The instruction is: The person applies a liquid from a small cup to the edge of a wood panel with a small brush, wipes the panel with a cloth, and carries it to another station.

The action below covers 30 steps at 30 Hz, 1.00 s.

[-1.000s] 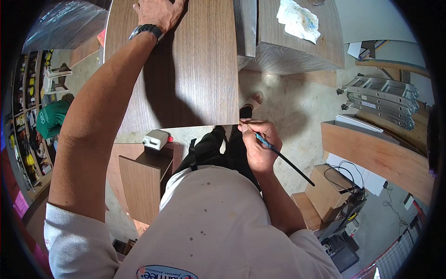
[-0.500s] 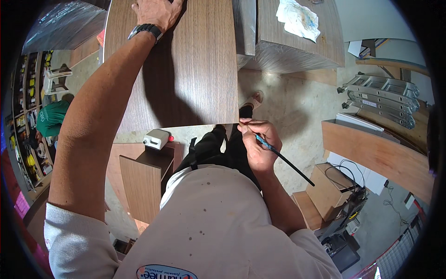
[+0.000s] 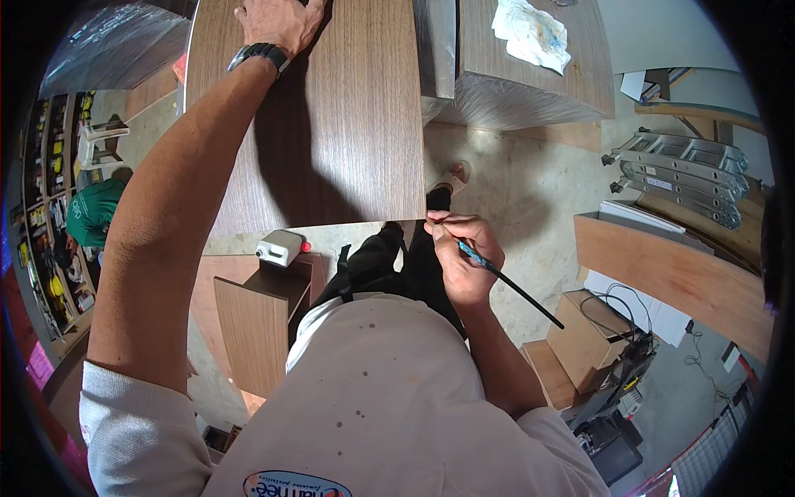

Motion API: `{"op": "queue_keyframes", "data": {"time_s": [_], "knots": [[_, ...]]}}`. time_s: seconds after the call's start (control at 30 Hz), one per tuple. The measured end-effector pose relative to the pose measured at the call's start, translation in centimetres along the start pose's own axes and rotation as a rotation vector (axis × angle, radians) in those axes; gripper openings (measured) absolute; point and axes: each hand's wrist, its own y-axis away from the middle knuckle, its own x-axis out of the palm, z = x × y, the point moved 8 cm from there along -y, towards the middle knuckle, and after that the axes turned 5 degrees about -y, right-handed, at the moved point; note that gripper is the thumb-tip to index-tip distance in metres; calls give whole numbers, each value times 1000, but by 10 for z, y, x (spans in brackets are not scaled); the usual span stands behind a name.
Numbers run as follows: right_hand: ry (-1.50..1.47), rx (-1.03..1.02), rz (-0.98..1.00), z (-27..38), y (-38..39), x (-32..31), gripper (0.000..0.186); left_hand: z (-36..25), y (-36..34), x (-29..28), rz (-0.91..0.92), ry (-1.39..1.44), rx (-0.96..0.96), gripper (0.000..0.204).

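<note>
A wood-grain panel (image 3: 364, 124), brown with dark streaks, lies before me with a squared near right corner. My left hand (image 3: 280, 23), with a dark watch on its wrist, rests on the panel's top near the upper edge of the view; its fingers are partly cut off. At the near right corner, my right hand (image 3: 465, 257) pinches a thin paintbrush (image 3: 522, 291) with a black handle and blue smears. The handle slants down to the right. The brush's tip is hidden by my fingers, close against the panel's edge.
A plastic-wrapped cabinet (image 3: 530, 99) bears a stained white cloth (image 3: 532, 35). Right of it stand a folded ladder (image 3: 679, 174) and a wooden board (image 3: 671, 277). A white container (image 3: 279, 248) sits on a small cabinet (image 3: 252, 331). At far left a person in green (image 3: 93, 211) bends by shelves.
My right hand and the paintbrush have shifted very slightly to the right along the panel's corner. My left hand has stayed in place.
</note>
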Motion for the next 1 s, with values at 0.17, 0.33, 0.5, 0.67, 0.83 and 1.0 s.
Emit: {"op": "queue_keyframes", "data": {"time_s": [0.17, 0.33, 0.5, 0.67, 0.83, 1.0], "knots": [[38, -10, 3, -2, 0, 0, 20, 0, 1, -1, -3, -5, 0, 60], [46, -11, 51, 1, -2, -3, 19, -2, -1, 3, 3, 6, 7, 60], [70, 0, 65, 3, -7, -8, 15, 26, -10, 26, -36, -61, 83, 81], [72, 124, -17, 8, -23, -26, 12, 14, -6, 25, -12, 5, 55, 75], [75, 141, 16, 27, -50, -34, 7, 10, -2, 15, -137, -37, 60, 65], [150, 169, 66, 33, -82, -57, 6, 10, -1, 12, -104, -4, 26, 61]]}}
